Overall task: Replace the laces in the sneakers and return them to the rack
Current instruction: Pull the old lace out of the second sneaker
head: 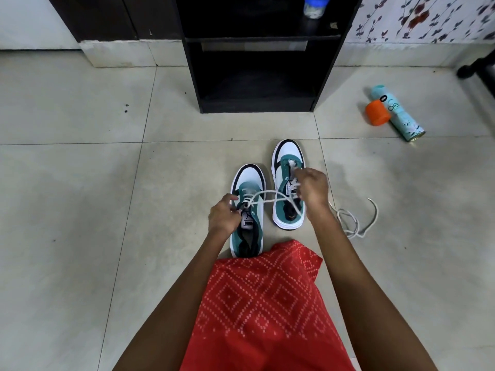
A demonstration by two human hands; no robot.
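Observation:
Two white, teal and black sneakers stand on the tiled floor in front of me. The left sneaker (250,183) has a white lace (263,195) threaded through its lower eyelets. My left hand (223,214) pinches the lace at the tongue of that sneaker. My right hand (312,187) holds the lace's other end, pulled to the right over the right sneaker (286,156). A second white lace (353,219) lies loose on the floor to the right.
A black shoe rack (257,76) with open shelves stands straight ahead; a blue-capped jar (316,5) sits on its upper shelf. A teal spray can (396,111) and its orange cap (377,113) lie on the floor at right. Red patterned cloth (262,303) covers my lap.

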